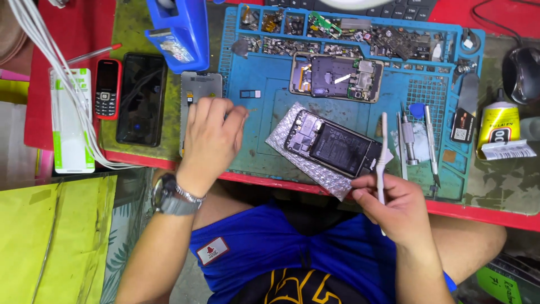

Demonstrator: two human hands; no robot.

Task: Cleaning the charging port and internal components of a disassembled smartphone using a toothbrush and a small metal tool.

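My left hand (209, 139), with a watch on the wrist, rests fingers-down on a grey phone screen panel (198, 84) at the left edge of the blue repair mat (270, 101); whether it grips the panel I cannot tell. My right hand (388, 202) holds a white plastic brush-like tool (383, 141) upright near the table's front edge. Between the hands an opened phone (334, 143), its battery and board exposed, lies on a sheet of bubble wrap (292, 121). A second opened phone back (336, 77) lies farther up the mat.
A red keypad phone (107, 88) and a black smartphone (140, 98) lie left. A blue tool holder (181, 34) stands at the back. Screwdrivers and tweezers (416, 141) lie on the mat's right, beside a yellow glue bottle (498, 126) and a mouse (520, 73).
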